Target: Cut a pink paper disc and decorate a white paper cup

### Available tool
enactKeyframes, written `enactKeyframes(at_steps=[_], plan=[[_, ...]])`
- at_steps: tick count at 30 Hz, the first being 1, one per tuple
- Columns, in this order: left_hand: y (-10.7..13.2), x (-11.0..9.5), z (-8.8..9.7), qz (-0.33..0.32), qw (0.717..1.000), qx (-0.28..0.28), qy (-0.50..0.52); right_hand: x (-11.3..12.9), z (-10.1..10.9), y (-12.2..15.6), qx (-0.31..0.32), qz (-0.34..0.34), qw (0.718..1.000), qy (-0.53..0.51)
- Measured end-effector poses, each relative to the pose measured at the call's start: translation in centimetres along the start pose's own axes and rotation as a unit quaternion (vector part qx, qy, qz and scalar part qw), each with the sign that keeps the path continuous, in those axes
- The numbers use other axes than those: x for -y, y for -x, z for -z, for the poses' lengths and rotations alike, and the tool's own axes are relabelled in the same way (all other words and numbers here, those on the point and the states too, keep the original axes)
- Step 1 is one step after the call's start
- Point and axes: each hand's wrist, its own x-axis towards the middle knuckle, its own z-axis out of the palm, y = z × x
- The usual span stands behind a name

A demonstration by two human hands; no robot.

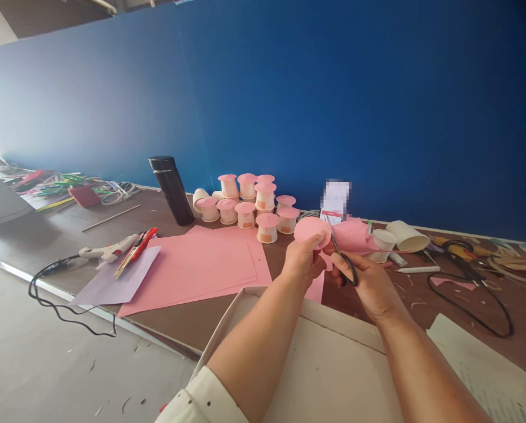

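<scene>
The table's [181, 330] front edge runs slantwise down from the left and passes behind the raised rim of a white tray [240, 296], which lies under the forearms. At the back, a blue panel [315, 111] stands along the whole far edge. Brown tabletop shows to the left, around a thin stick [111, 218] and in front of the black bottle [173, 194], and again in a narrow strip between the tray and the pink sheets [205, 264]. On the right the room is tighter: tipped white cups [406, 236], a looped black cable [469, 320] and paper scraps crowd up near the right hand [368, 282]. Behind and to the left of the hands stand small cups with pink round tops [246, 215], some stacked in an upper row.

The pink paper disc [311, 229] is in the left hand [305, 258] — thumb on top, fingers curled beneath, gripping its near edge. The disc extends forward of that thumb, held above the table. The right hand is closed around the handles of the scissors [335, 247], whose blades point away from the person, just beside the disc's right edge; whether they touch the paper I cannot tell.
</scene>
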Motion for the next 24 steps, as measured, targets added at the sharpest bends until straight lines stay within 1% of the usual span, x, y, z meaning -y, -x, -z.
enactKeyframes(at_steps=[8,12,16,24], plan=[[-0.37,0.21,0.28,-0.001,1.000,0.002,-0.011,0.20,0.11,0.10,-0.007,-0.009,1.000,0.017],[-0.36,0.11,0.16,-0.001,1.000,-0.008,-0.006,0.28,0.18,0.04,-0.010,-0.009,1.000,0.025],[-0.21,0.02,0.09,-0.002,1.000,-0.005,-0.007,0.34,0.16,0.05,-0.017,-0.009,0.999,0.032],[-0.24,-0.03,0.13,0.016,1.000,-0.006,-0.007,0.37,-0.01,0.04,-0.015,-0.012,1.000,0.008]])
